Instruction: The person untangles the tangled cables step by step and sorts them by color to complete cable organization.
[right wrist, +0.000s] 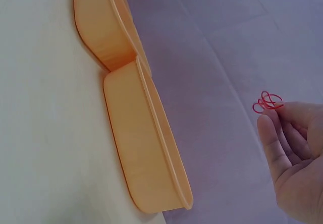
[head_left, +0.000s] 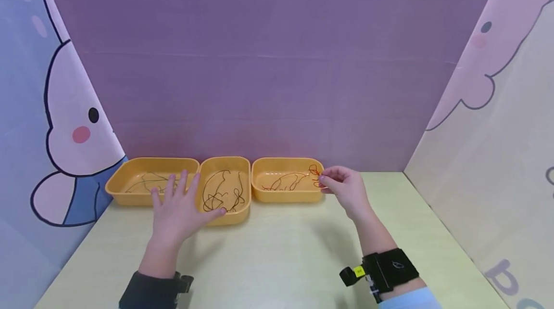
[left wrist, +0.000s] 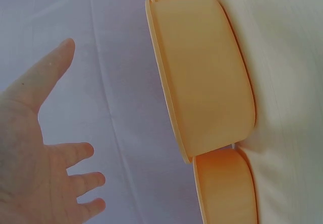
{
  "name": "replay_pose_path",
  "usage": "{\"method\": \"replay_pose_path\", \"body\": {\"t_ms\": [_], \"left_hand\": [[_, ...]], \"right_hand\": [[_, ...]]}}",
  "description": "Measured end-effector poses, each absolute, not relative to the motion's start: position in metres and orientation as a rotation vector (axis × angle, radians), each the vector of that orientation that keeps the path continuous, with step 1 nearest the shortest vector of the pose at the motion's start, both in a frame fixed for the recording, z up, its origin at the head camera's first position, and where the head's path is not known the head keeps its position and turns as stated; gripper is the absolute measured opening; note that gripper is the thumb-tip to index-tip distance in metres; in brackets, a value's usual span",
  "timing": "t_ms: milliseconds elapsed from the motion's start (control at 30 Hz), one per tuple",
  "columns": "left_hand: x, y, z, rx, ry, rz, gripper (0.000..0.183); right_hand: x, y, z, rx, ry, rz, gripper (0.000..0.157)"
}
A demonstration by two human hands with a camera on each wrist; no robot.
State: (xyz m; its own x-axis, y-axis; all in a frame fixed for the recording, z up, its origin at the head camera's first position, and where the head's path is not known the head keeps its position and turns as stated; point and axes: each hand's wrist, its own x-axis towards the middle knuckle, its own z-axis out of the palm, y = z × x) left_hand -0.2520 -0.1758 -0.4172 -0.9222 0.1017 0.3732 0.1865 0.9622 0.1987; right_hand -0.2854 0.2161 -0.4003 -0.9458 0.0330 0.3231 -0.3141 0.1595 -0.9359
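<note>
My right hand (head_left: pixel 348 192) pinches a small looped tangle of red cord (right wrist: pixel 268 102) between thumb and fingers. It is held up at the right end of the right yellow tray (head_left: pixel 285 197), where thin reddish strands (head_left: pixel 285 181) lie inside. Fingers spread and straight, my left hand (head_left: pixel 177 217) hovers in front of the left tray (head_left: pixel 130 199) and the middle tray (head_left: pixel 229 220), overlapping both in the head view. Dark looped strands (head_left: pixel 214 200) lie in the middle tray. Thin greenish strands (head_left: pixel 144 181) are in the left one, partly hidden by the fingers. In the left wrist view, nothing is between the left fingers.
The trays stand side by side along the back of a pale table (head_left: pixel 277 261). A purple backdrop (head_left: pixel 277 68) rises right behind them. Printed cartoon panels flank the table, one on the left (head_left: pixel 73 107) and one on the right (head_left: pixel 497 155).
</note>
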Motion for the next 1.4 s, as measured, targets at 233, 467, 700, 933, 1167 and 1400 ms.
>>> {"method": "replay_pose_path", "body": {"t_ms": [233,467,700,933,1167,1400], "left_hand": [[-0.250,-0.175,-0.417,-0.201,-2.758,-0.313,0.122],[-0.249,-0.171,-0.416,-0.216,-2.759,-0.285,0.122],[-0.247,-0.165,-0.419,-0.243,-2.735,-0.289,0.121],[-0.247,-0.160,-0.417,-0.246,-2.745,-0.315,0.121],[-0.248,-0.158,-0.419,-0.256,-2.742,-0.312,0.121],[-0.248,-0.159,-0.419,-0.263,-2.741,-0.297,0.121]], "right_hand": [[-0.316,0.209,-0.387,0.218,-2.325,1.641,0.011],[-0.341,0.201,-0.389,0.148,-2.526,1.336,0.004],[-0.352,0.198,-0.401,0.088,-2.657,1.162,0.005],[-0.351,0.196,-0.405,0.084,-2.662,1.180,0.006],[-0.348,0.200,-0.407,0.067,-2.656,1.231,0.012],[-0.338,0.204,-0.404,0.158,-2.641,1.136,0.021]]}}
